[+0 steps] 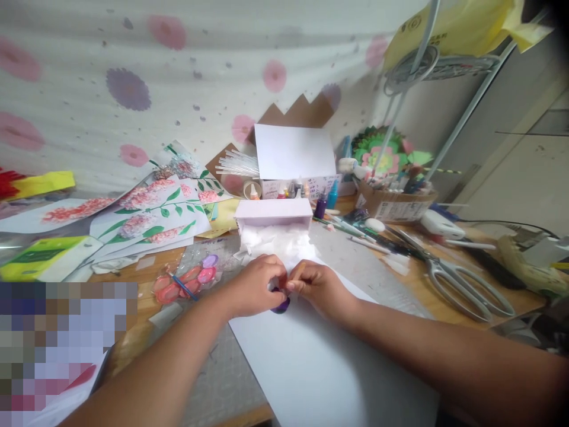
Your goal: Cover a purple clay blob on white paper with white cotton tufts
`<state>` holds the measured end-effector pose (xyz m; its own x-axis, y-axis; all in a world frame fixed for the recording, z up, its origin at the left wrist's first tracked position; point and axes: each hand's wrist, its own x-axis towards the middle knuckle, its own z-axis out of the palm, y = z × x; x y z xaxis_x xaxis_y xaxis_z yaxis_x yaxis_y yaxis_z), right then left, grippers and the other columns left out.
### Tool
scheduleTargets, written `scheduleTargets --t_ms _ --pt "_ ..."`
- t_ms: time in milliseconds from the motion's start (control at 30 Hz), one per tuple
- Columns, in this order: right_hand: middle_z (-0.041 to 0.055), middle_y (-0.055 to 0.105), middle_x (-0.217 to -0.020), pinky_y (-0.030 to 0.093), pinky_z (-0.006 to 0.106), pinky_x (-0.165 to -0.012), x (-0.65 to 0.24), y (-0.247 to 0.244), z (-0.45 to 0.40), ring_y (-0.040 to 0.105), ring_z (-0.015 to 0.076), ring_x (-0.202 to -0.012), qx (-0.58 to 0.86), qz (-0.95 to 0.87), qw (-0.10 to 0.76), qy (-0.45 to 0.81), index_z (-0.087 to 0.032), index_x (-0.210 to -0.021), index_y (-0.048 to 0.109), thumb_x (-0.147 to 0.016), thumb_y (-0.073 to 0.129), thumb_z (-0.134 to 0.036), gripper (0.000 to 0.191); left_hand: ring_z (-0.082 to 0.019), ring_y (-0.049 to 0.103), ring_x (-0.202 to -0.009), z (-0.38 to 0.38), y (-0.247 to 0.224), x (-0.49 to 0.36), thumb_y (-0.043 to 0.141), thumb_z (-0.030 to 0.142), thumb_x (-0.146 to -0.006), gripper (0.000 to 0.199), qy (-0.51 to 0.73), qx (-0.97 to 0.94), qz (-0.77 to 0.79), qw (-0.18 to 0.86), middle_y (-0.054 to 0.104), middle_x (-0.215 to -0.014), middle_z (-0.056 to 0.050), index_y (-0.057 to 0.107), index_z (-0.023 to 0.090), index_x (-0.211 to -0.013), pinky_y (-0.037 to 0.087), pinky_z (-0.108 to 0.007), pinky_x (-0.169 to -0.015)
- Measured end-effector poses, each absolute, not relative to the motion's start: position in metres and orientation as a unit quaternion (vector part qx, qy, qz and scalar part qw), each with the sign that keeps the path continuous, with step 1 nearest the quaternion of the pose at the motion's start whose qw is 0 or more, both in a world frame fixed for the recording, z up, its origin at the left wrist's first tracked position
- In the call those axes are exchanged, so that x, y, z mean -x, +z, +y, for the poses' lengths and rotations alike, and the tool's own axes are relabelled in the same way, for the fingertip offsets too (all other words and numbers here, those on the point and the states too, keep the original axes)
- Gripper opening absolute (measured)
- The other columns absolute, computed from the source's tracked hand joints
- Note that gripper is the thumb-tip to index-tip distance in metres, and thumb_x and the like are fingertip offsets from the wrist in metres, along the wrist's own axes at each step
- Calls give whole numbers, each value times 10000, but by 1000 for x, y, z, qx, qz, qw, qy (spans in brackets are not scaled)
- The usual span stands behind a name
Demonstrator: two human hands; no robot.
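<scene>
Both hands meet above a white sheet of paper (311, 362) in the middle of the table. My left hand (260, 283) has its fingers curled round a small dark purple object (281, 303), which shows below the fingertips. Close beside it, my right hand (313, 284) pinches a thin light-brown stick (300, 271), its fingertips nearly touching the left ones. What the stick's lower end touches is hidden by the fingers. Just beyond the hands lie crumpled white tissues (278, 240) in front of an open white box (273, 213).
Large scissors (462, 284) and brushes lie on the right, before a cardboard box of tools (395, 201). A palette (184, 284) with a blue brush is on the left, near painted flower sheets (146, 213). Small bottles (320, 204) stand behind.
</scene>
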<state>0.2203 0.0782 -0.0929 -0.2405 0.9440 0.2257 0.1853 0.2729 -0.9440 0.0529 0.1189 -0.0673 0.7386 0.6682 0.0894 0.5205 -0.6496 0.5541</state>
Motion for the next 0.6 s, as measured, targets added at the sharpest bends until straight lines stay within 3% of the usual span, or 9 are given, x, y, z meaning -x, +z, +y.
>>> scheduleTargets --t_ms 400,600 --pt "13 610 -736 399 260 -714 -254 -70 83 543 147 -747 479 -593 458 458 -185 -640 631 -753 587 -372 223 -137 515 -774 124 -62 -48 517 171 -686 74 163 -874 351 294 513 -888 5 557 207 -737 418 -266 -741" --pt "2 583 -691 394 252 -633 -251 -70 79 523 132 -653 486 -627 400 460 -184 -632 639 -709 628 -413 242 -149 511 -785 123 -65 -48 563 215 -674 82 149 -886 340 277 510 -883 -3 557 209 -755 416 -265 -725"
